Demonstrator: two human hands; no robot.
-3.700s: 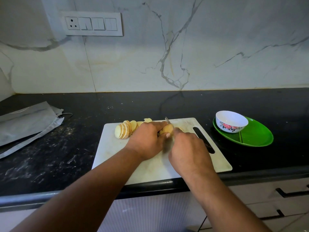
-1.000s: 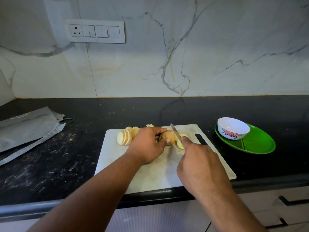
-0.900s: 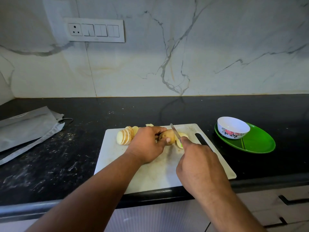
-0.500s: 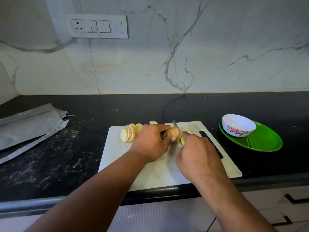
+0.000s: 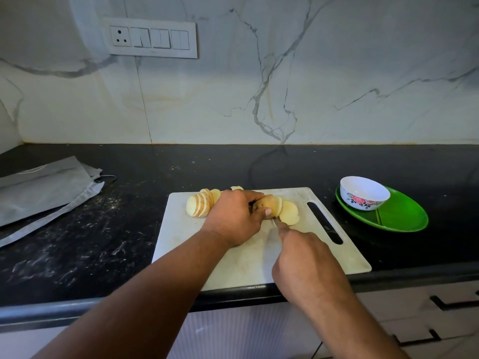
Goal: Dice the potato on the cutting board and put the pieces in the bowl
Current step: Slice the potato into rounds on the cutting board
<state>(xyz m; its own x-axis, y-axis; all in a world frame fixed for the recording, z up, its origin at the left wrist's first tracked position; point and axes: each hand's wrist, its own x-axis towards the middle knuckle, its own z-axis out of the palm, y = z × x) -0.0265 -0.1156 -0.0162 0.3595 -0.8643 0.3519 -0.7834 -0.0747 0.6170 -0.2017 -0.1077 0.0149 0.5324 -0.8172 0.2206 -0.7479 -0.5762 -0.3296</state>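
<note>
On the white cutting board (image 5: 241, 265), which lies on the black desk (image 5: 77, 242) with its near edge at the desk's front, we see both hands at work on the potato (image 5: 264, 203). The left hand (image 5: 233, 218) reaches in from the lower left, forearm slanting up across the board, fingers curled over the uncut brown end of the potato and the thumb tip pressed on its near side. The right hand (image 5: 303, 260) comes in from the lower right, knuckles up, curled round the handle of a knife (image 5: 275, 223); only a short stretch of blade shows beyond the forefinger, right at the potato's cut face. Just right of the blade lie fresh slices (image 5: 289, 212), overlapping flat on the board. Left of the left hand, a fanned row of earlier slices (image 5: 199, 206) leans together near the board's far edge. The white flowered bowl (image 5: 364, 193) stands on a green plate (image 5: 399, 216) to the right of the board, apart from it. A grey cloth (image 5: 44, 187) lies at the far left.
</note>
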